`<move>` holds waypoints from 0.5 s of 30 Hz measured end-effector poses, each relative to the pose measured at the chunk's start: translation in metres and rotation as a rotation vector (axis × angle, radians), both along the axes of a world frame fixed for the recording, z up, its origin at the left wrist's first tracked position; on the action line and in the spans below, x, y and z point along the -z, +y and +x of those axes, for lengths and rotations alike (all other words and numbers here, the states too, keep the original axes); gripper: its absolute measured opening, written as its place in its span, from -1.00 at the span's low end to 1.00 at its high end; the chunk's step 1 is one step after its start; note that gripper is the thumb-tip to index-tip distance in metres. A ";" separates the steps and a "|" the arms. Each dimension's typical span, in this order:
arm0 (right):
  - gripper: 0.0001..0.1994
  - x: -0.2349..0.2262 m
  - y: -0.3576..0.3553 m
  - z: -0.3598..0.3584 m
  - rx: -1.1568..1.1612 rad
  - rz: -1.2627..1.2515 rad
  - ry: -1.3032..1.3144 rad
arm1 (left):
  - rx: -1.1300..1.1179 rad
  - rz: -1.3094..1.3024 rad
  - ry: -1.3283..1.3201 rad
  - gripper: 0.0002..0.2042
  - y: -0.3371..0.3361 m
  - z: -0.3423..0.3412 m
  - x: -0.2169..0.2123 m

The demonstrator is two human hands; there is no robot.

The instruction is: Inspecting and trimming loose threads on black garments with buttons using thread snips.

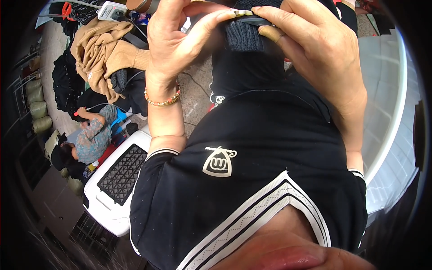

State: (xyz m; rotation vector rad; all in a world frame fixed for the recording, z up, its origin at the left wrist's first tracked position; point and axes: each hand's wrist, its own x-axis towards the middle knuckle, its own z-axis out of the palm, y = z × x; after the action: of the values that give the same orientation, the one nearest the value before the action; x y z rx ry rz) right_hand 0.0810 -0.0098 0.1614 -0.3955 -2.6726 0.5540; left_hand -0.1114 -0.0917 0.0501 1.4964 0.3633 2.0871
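At the top edge of the head view, both hands are raised close together over a dark grey ribbed knit piece [244, 37]. My left hand [177, 38], with a beaded bracelet at its wrist, is closed in a pinch of thumb and finger. A small pale thing [243, 13] shows at its fingertips, too small to name. My right hand [321, 51] is closed on the knit piece's upper edge, index finger above and thumb below. A tan covering [270, 33] wraps that thumb. The upper part of the knit is cut off by the frame.
To the left are a tan garment [101, 54], a white power strip [111, 11] with cords and a white box-shaped unit [144, 141] with a black grille. Beyond sits another person [93, 139] in a patterned top. A white curved-edged table [382, 90] stands at right.
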 end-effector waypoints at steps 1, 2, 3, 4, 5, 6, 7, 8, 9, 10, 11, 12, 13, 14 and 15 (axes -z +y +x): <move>-0.78 -0.001 0.000 -0.001 -0.008 0.004 -0.003 | 0.003 -0.001 -0.005 -0.51 -0.003 0.003 -0.010; -0.79 -0.003 0.001 -0.001 -0.015 0.011 -0.012 | 0.006 -0.002 -0.010 -0.50 -0.004 0.006 -0.019; -0.80 -0.004 0.000 -0.002 -0.020 0.015 -0.019 | -0.183 -0.343 0.224 -0.50 -0.019 0.007 -0.036; -0.81 -0.006 0.001 -0.003 -0.027 0.021 -0.027 | -0.288 -0.516 0.330 -0.50 -0.013 0.010 -0.040; -0.82 -0.007 0.001 -0.004 -0.032 0.027 -0.037 | -0.374 -0.687 0.454 -0.50 -0.016 0.011 -0.045; -0.82 -0.009 0.001 -0.005 -0.036 0.031 -0.048 | -0.140 -0.376 0.216 -0.50 -0.003 0.013 -0.041; -0.83 -0.010 0.001 -0.006 -0.042 0.036 -0.061 | -0.033 -0.220 0.088 -0.50 -0.008 0.012 -0.042; -0.83 -0.012 0.001 -0.006 -0.046 0.041 -0.072 | 0.090 -0.060 -0.024 -0.49 -0.006 0.012 -0.042; -0.84 -0.014 0.001 -0.007 -0.049 0.047 -0.084 | -0.103 -0.417 0.157 -0.49 -0.019 0.012 -0.052; -0.84 -0.016 0.001 -0.008 -0.055 0.052 -0.098 | -0.213 -0.593 0.242 -0.49 -0.022 0.013 -0.055; -0.85 -0.019 0.001 -0.008 -0.060 0.056 -0.114 | -0.300 -0.771 0.338 -0.49 -0.031 0.011 -0.059; -0.85 -0.020 0.001 -0.009 -0.062 0.058 -0.128 | -0.317 -0.792 0.344 -0.49 -0.032 0.011 -0.059; -0.85 -0.022 0.001 -0.009 -0.067 0.057 -0.143 | -0.326 -0.801 0.346 -0.49 -0.036 0.009 -0.059; -0.85 -0.022 0.000 -0.010 -0.074 0.061 -0.145 | -0.335 -0.810 0.348 -0.48 -0.038 0.007 -0.060; -0.85 -0.022 0.000 -0.011 -0.081 0.065 -0.146 | -0.317 -0.816 0.347 -0.48 -0.037 0.005 -0.059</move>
State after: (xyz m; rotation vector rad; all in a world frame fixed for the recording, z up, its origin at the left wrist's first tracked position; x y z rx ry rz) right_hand 0.0698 -0.0098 0.1833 -0.3216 -2.8496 0.4765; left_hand -0.1060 -0.1290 0.1095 1.3089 1.4591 1.5405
